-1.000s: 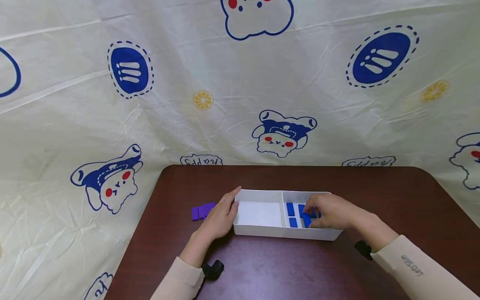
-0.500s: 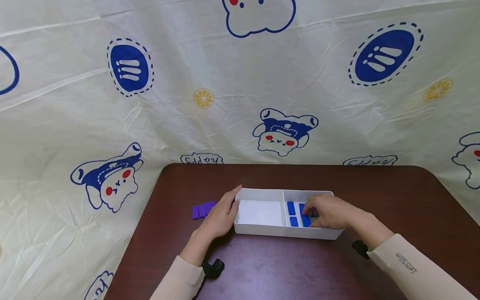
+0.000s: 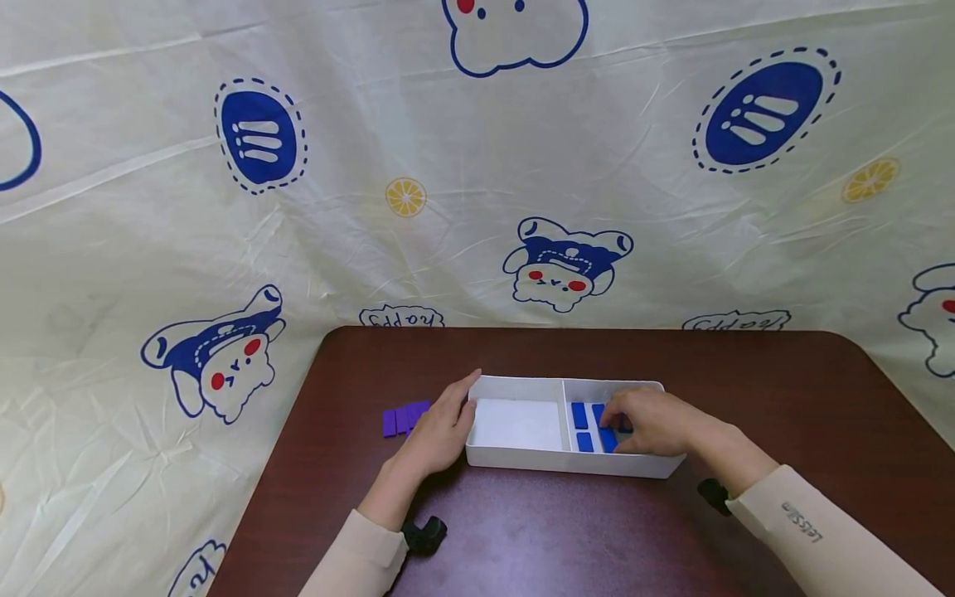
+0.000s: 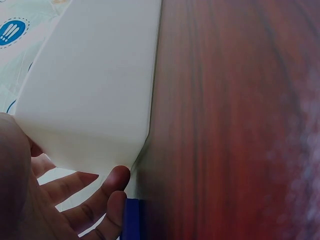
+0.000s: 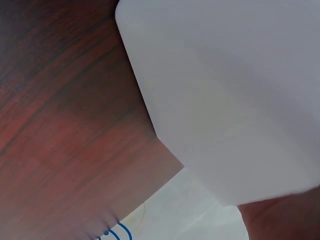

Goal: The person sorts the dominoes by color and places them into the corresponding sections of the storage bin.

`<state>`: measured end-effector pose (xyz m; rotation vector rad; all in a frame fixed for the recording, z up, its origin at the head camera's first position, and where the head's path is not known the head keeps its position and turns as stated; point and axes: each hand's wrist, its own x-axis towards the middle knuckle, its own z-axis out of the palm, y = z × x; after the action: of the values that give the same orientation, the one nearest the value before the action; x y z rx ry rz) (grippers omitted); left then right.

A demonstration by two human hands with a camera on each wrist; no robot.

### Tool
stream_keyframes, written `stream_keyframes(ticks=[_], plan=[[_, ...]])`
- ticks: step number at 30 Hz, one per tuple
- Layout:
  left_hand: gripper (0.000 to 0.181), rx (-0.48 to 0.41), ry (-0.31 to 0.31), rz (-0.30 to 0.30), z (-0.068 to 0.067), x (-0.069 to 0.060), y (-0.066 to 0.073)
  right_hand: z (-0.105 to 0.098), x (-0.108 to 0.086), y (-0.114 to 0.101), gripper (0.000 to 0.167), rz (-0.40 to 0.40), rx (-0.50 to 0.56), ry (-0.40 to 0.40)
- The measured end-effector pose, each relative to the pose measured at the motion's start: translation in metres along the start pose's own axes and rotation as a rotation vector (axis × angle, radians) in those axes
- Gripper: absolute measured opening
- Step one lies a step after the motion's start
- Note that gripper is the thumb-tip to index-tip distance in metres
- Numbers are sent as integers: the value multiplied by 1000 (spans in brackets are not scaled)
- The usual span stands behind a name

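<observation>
A long white box (image 3: 522, 458) with a divider lies on the table. My left hand (image 3: 440, 427) rests against its left end, with extended fingers touching the end wall, as the left wrist view also shows. Several small flat blue tiles (image 3: 579, 415) lie in the right compartment. Over that compartment, my right hand (image 3: 652, 421) pinches a blue tile (image 3: 608, 441) between thumb and fingers at the tile row. Some tiles are partly hidden behind this hand. In the right wrist view, the box wall (image 5: 220, 100) covers the fingers' work.
Several purple tiles (image 3: 403, 418) sit in a row on the brown table (image 3: 522, 531), left of the box and partly behind my left hand. The left compartment (image 3: 517, 424) shows bare white floor. A printed cloth (image 3: 462, 257) hangs behind the table.
In the right compartment, the tile under my right fingers has gone from tilted to lying in line with the others. My right forearm has shifted slightly left. The left hand keeps its place.
</observation>
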<state>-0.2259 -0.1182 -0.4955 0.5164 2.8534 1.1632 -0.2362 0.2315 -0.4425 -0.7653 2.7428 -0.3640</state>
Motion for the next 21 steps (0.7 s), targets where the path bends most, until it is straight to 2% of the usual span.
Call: stream_keyframes(ticks=[21], plan=[[52, 7, 0, 15, 0, 1, -2, 2, 1, -2, 28, -10, -15, -6]])
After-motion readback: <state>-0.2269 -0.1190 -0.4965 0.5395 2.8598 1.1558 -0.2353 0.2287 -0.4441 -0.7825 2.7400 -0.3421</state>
